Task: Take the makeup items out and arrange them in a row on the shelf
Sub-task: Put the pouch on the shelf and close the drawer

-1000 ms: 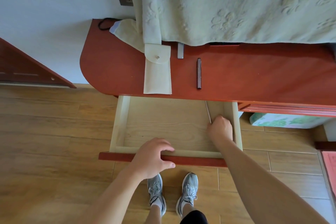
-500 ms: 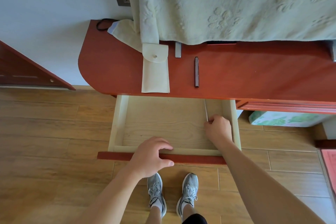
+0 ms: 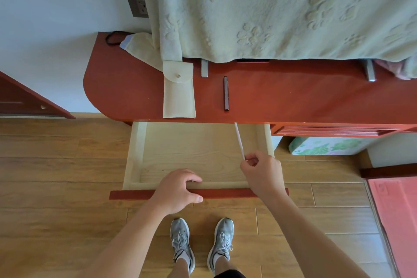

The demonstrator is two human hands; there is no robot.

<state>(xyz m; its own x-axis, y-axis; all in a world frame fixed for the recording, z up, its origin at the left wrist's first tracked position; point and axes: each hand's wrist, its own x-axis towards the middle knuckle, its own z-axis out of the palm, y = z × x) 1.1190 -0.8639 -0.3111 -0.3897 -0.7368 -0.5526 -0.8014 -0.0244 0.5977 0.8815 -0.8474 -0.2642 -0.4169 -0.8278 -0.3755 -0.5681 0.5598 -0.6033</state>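
Jutting red shelf, wood floor

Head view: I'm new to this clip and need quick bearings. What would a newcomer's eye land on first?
First, the open drawer at centre, where the right hand pinches a white stick held at a slant over its right side, while the left hand grips the drawer front. Above it, the red shelf carries a cream pouch and a dark slim stick side by side, below a hanging pale green cloth.
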